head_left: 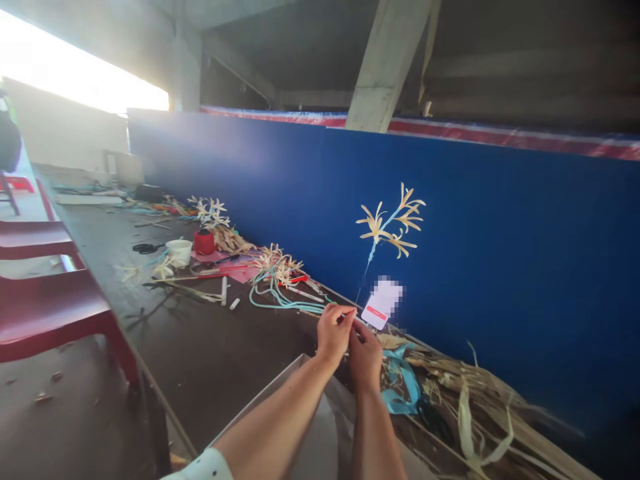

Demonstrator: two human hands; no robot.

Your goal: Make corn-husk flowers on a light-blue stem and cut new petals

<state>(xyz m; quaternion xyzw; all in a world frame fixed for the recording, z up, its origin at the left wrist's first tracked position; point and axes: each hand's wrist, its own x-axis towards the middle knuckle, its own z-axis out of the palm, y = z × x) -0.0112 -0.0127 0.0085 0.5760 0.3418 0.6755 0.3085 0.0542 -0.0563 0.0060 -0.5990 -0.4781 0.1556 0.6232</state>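
Note:
A branched spray of pale dried-husk flowers [387,223] rises upright against the blue panel, its thin stem wrapped in light blue near the blossoms. The stem's lower end runs down to my two hands. My left hand [333,335] is closed, thumb and forefinger pinched at the stem's bottom. Just beside and below it, my right hand [366,357] is closed too, its fingertips meeting the left ones; what exactly it grips is hidden. Behind the hands stands a white card [381,305] with a red band, partly blurred. Light-blue wrapped stems [285,303] with husk flowers [277,263] lie to the left.
A white cup [179,253], red thread spool [204,241] and black scissors [147,248] sit farther left on the dark table [210,353]. Dry husks [465,380] and blue ribbon [403,393] lie right. A blue panel [500,267] borders the table; red chairs [55,307] stand left.

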